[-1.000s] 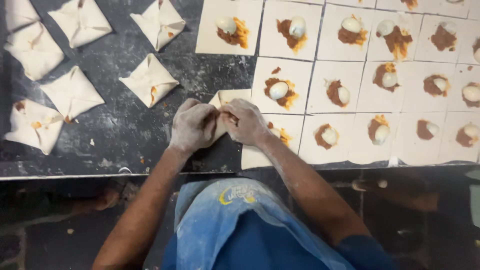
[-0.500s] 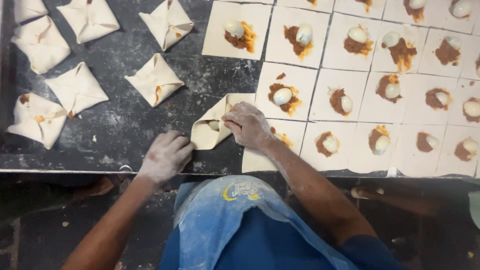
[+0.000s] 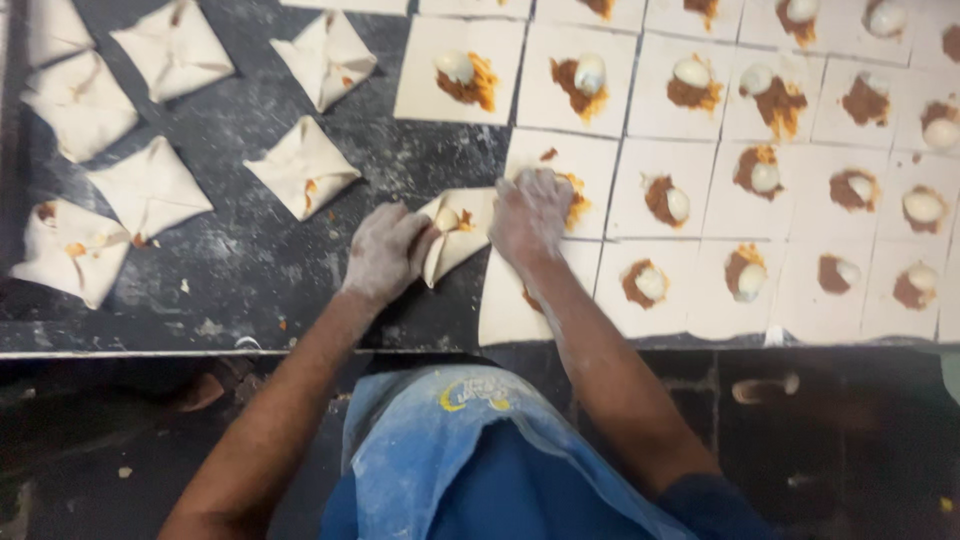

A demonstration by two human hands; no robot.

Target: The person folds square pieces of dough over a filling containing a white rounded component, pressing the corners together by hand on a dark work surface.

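Here we have a half-folded dough square (image 3: 455, 235) at the centre of the frame, lying on the dark floured worktop (image 3: 250, 270) just left of the grid of flat squares. The left hand (image 3: 385, 252) presses against its left corner, fingers bunched and pinching the flap inward; the right hand (image 3: 530, 212) lies fingers-down over the right side, partly covering the next filled square (image 3: 570, 170) behind it. Whether the right fingertips pinch a corner or only hold the dough flat, we cannot tell — they are hidden under the hand.

To do this fold well, we judge that the corners should meet over the filling (a pale egg piece and brownish mince show in the open gap) and be pinched together so that the seams close without squeezing filling out. We would keep the pressure light near the middle and firmer along the edges. The neighbouring squares touch this one, so the right hand needs care not to drag them.

The folded parcels (image 3: 300, 168) in the upper left of the frame show the shape to match — four flaps meeting at the centre. A few of them leak a little orange at the seams, which we would avoid
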